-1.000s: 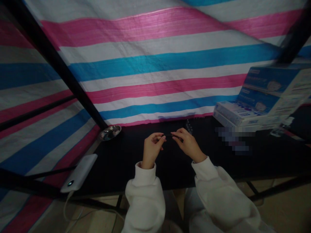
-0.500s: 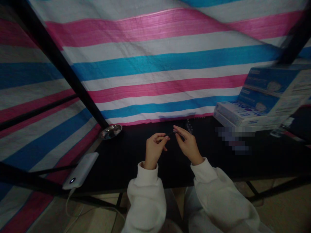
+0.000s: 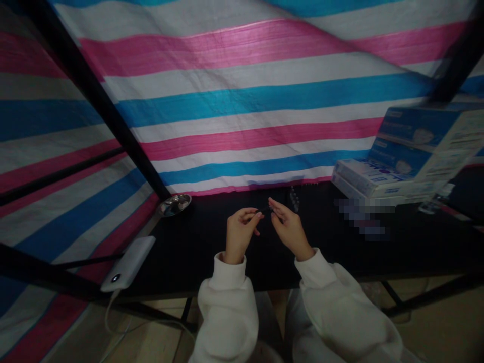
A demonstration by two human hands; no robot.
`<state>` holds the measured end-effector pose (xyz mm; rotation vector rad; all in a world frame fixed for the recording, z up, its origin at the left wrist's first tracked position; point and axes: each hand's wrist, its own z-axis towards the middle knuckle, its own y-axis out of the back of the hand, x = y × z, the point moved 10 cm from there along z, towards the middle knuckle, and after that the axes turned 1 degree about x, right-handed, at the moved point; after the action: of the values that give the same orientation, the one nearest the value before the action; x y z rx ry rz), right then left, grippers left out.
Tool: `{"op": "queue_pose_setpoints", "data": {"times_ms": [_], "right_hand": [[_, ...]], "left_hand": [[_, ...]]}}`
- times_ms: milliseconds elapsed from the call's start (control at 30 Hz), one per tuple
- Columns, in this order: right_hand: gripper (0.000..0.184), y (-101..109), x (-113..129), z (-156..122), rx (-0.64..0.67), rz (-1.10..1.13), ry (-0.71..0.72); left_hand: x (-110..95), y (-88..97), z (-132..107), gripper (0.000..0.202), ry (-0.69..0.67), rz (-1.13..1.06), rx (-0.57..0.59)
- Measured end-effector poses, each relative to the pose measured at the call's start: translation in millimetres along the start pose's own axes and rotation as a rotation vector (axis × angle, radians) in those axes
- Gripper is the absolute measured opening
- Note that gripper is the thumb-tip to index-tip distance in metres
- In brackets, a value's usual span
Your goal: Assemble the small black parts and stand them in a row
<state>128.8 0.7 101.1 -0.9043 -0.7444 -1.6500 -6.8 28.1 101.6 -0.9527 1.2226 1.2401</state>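
Above the black table (image 3: 212,262), a small thin dark piece (image 3: 263,208) spans the gap between my two hands. My left hand (image 3: 242,229) pinches its left end between thumb and fingers. At the other end, the fingertips of my right hand (image 3: 289,224) close on it, with the exact grip partly hidden. The piece is too small and dim to name. Just beyond my right hand lies a row of small dark, shiny, rounded items (image 3: 294,198) on the table.
A shiny metal dish (image 3: 174,205) sits at the back left. Nearer, a white power bank (image 3: 128,264) with a cable lies at the left edge. Blue and white boxes (image 3: 410,136) are stacked at the right. Striped sheeting (image 3: 242,101) hangs behind, beside a black frame post (image 3: 102,101).
My right hand has shifted slightly left and down, closer to my left hand. My left hand keeps its pinch nearly unmoved.
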Motion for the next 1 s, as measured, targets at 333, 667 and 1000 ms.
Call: {"op": "queue_pose_setpoints", "data": {"times_ms": [333, 667, 1000], "right_hand": [[0.043, -4, -2, -2, 0.030, 0.021, -0.014], [0.043, -26, -26, -1, 0.085, 0.146, -0.067], [0.044, -15, -45, 13, 0.107, 0.074, -0.044]], "left_hand": [[2, -0.1, -2, 0.038, -0.009, 0.006, 0.005], [20, -1.7, 10, 0.040, -0.026, 0.011, -0.006], [47, 21.5, 56, 0.034, -0.061, 0.228, -0.010]]}}
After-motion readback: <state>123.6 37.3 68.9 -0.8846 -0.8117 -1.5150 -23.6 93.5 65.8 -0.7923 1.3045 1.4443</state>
